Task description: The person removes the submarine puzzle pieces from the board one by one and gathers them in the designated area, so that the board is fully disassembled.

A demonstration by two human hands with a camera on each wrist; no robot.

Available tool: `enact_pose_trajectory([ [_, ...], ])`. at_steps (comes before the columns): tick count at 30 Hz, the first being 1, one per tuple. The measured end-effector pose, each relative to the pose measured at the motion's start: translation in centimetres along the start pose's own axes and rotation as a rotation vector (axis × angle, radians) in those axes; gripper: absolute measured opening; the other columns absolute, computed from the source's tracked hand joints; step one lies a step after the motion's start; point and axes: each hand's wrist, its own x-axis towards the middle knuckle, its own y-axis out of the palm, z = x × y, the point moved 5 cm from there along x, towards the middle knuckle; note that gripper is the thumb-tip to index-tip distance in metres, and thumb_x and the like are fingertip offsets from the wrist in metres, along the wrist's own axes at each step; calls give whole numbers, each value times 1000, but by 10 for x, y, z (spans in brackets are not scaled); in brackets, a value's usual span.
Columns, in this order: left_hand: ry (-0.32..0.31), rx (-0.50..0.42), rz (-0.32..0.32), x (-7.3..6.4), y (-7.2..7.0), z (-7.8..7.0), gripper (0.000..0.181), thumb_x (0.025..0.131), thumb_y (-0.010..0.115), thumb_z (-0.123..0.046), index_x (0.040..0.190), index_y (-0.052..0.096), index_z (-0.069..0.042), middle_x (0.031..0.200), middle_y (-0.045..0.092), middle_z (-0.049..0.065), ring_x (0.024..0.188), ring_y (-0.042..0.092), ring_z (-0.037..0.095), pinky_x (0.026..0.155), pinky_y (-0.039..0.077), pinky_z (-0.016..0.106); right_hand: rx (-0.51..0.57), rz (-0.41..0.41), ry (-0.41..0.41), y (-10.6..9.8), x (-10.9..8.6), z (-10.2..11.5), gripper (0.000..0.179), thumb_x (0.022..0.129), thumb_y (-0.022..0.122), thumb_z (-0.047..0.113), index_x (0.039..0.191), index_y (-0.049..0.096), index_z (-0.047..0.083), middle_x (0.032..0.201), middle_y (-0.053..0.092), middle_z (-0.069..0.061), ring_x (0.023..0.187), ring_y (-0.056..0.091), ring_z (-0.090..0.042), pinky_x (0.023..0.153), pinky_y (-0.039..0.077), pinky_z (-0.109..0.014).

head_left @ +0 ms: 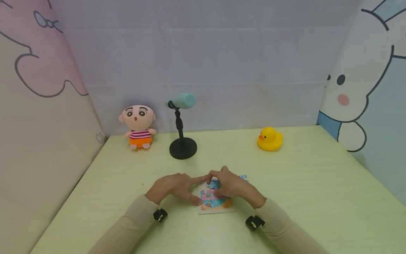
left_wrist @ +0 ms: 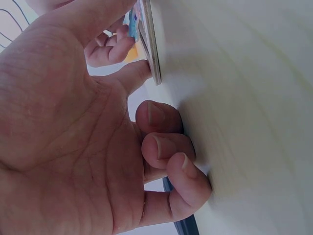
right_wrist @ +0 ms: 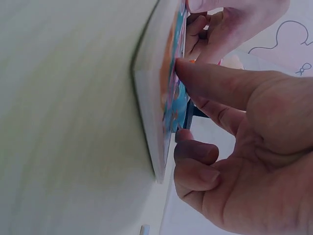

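Note:
A jigsaw puzzle in a shallow board lies flat on the table, its picture blue, pink and orange. My left hand is at the board's left side. Its index finger reaches the upper left corner and its thumb touches the left edge lower down; in the left wrist view the other fingers bend loosely against the tabletop. Over the board, my right hand pinches a blue puzzle piece between thumb and index finger, low against the picture. Behind the right wrist, another puzzle piece is partly hidden.
At the back left of the table sits a plush doll in a striped top. Beside it stands a mint-green cylinder on a black stand. A yellow rubber duck is at the back right. Printed cloth walls surround the table.

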Motion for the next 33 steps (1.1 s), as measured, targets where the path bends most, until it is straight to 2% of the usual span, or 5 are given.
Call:
enact_pose_trajectory([
  [7, -6, 11, 6, 0, 2, 1, 88, 85, 68, -64, 157, 20, -48, 85, 59, 0, 99, 59, 19, 92, 46, 45, -38, -14, -36, -1, 3, 0, 29, 86, 76, 1, 98, 63, 23, 101, 48, -8, 92, 50, -23, 80, 48, -40],
  [15, -30, -3, 1, -2, 2, 2, 87, 84, 70, -63, 157, 26, -45, 96, 62, 1, 100, 58, 17, 90, 46, 44, 7, -45, -156, -13, 2, 2, 24, 92, 58, -9, 102, 62, 12, 88, 61, -6, 77, 53, -20, 69, 47, -32],
  [18, -31, -13, 6, -1, 2, 3, 87, 84, 70, -63, 157, 25, -45, 94, 61, 0, 99, 57, 17, 90, 45, 44, 35, -50, -145, -21, 1, -1, 19, 94, 58, -6, 104, 62, 11, 90, 62, -5, 78, 53, -19, 70, 47, -31],
  [28, -18, 0, 1, 3, 2, 2, 87, 84, 69, -63, 157, 24, -46, 126, 64, 6, 111, 57, 20, 94, 44, 45, 85, -18, -102, -52, -5, -20, 10, 95, 64, 2, 98, 70, 9, 87, 61, 0, 80, 53, -18, 72, 47, -31],
  [33, -18, -6, 0, 3, 2, 2, 87, 84, 69, -63, 157, 24, -46, 133, 61, 7, 114, 58, 21, 95, 44, 45, 104, 16, -98, -67, -12, -31, 9, 95, 65, 5, 98, 71, 11, 85, 62, -2, 77, 55, -20, 71, 46, -33],
])
